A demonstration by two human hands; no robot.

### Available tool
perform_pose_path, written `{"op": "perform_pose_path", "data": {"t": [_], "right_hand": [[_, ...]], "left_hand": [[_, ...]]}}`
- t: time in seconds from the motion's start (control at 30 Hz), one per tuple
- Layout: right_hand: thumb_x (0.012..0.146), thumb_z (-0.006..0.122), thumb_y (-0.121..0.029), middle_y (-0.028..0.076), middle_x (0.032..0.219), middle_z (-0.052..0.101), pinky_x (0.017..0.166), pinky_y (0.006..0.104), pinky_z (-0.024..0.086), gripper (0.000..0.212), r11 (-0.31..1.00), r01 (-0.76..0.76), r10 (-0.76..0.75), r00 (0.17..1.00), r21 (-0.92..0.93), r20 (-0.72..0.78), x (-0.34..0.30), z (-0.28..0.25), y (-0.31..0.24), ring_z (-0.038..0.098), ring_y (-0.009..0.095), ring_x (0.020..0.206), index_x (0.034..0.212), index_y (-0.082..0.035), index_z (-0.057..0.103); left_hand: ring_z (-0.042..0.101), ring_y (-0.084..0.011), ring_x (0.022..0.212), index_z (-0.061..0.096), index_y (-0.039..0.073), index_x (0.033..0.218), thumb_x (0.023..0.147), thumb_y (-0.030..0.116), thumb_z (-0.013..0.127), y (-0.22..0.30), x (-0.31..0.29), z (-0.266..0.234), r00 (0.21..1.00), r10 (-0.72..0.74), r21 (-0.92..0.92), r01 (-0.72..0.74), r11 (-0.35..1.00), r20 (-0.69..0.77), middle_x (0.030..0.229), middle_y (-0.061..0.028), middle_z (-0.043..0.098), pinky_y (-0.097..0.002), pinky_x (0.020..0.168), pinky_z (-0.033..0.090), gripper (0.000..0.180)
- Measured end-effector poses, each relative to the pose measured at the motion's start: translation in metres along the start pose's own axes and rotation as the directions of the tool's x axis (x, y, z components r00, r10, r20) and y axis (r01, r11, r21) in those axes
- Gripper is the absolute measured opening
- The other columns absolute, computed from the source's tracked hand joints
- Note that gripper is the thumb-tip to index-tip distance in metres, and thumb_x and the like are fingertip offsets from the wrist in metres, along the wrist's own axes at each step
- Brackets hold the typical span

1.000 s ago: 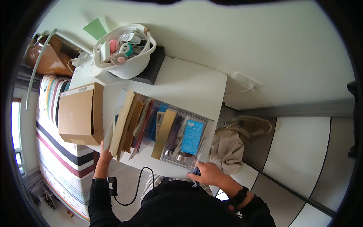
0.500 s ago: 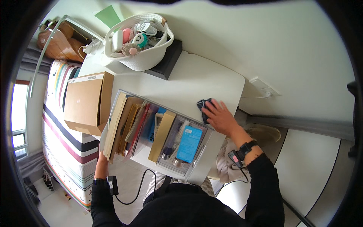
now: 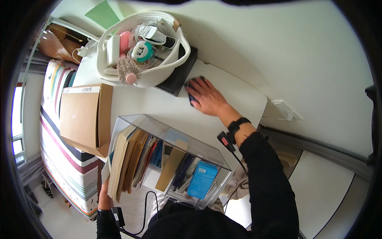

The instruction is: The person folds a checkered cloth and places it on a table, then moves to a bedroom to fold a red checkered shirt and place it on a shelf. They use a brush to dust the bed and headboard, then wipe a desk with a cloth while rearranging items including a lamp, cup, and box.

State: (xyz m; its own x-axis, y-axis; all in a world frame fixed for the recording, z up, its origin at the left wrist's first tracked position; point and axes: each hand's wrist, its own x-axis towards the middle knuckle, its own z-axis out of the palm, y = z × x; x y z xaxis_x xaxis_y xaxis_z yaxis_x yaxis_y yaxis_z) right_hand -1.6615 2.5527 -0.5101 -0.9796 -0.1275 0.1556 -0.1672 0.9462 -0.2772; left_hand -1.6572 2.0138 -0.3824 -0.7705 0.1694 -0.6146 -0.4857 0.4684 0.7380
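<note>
My right hand (image 3: pixel 207 97) presses a dark striped cloth (image 3: pixel 191 98) against the white desk top (image 3: pixel 234 85), beside a black box. The fingers are bent over the cloth and cover most of it. My left hand (image 3: pixel 104 194) is at the left end of a clear plastic organizer (image 3: pixel 175 134), by its books, holding it; the fingertips are hidden. The organizer leans against my front at the near edge of the desk. Inside it stand several books (image 3: pixel 126 159), folders, a tan box (image 3: pixel 170 173) and a bright blue box (image 3: pixel 202 179).
A white woven basket (image 3: pixel 159 79) of chargers, cables and a hairbrush (image 3: pixel 128 71) stands partly on the black box (image 3: pixel 179 75). A cardboard box (image 3: pixel 81 115) sits at the desk's left edge. A wall socket (image 3: pixel 287 110) with a plug is at the right. A striped bed lies left.
My right hand has slid the cloth left and away from me, up to the black box. The organizer has tilted, showing more of its far wall. The view has shifted slightly.
</note>
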Motion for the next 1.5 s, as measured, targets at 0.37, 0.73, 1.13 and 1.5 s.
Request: {"op": "perform_pose_path", "data": {"t": [0.37,0.73,1.13,1.5], "right_hand": [[0.087,0.05,-0.034,0.013,0.145,0.032,0.112,0.0451,0.018,0.056,0.855,-0.519,0.506,0.836,-0.002,-0.213,-0.047,0.009,0.058,0.025,0.031,0.136,0.135,-0.006,0.04],[0.089,0.049,-0.028,0.029,0.138,0.032,0.106,0.0533,0.025,0.057,0.586,-0.81,0.737,0.518,0.028,-0.433,-0.182,0.01,0.04,0.028,0.049,0.127,0.132,0.006,0.036],[0.082,0.058,-0.024,0.022,0.146,0.024,0.11,0.0527,0.018,0.068,0.892,-0.448,0.451,0.884,0.058,-0.12,-0.226,0.008,-0.092,0.018,0.043,0.136,0.138,0.002,0.03],[0.084,0.056,-0.035,0.013,0.145,0.032,0.111,0.0444,0.022,0.064,0.999,0.041,-0.04,0.995,-0.012,0.091,-0.048,0.008,-0.003,0.026,0.034,0.136,0.138,-0.006,0.036]], "left_hand": [[0.055,-0.016,0.095,0.05,0.002,0.121,0.096,0.026,0.046,-0.018,-0.011,-0.008,0.991,-0.129,-0.139,0.123,0.983,-0.034,0.106,-0.0066,0.058,-0.0289,0.084,0.045,0.035],[0.056,-0.016,0.093,0.052,0.001,0.121,0.095,0.033,0.049,-0.064,-0.021,-0.043,0.994,-0.059,0.025,0.061,0.998,-0.096,0.105,-0.0069,0.059,-0.0291,0.083,0.045,0.041],[0.055,-0.0154,0.094,0.051,0.001,0.122,0.095,0.034,0.048,-0.044,-0.015,-0.032,0.999,-0.012,0.015,0.012,1.0,-0.043,0.106,-0.0069,0.059,-0.0283,0.084,0.044,0.043],[0.055,-0.0149,0.095,0.051,0.001,0.123,0.095,0.034,0.048,-0.007,0.002,-0.007,1.0,-0.019,-0.03,0.02,0.999,0.011,0.107,-0.0069,0.059,-0.0275,0.085,0.044,0.044]]}}
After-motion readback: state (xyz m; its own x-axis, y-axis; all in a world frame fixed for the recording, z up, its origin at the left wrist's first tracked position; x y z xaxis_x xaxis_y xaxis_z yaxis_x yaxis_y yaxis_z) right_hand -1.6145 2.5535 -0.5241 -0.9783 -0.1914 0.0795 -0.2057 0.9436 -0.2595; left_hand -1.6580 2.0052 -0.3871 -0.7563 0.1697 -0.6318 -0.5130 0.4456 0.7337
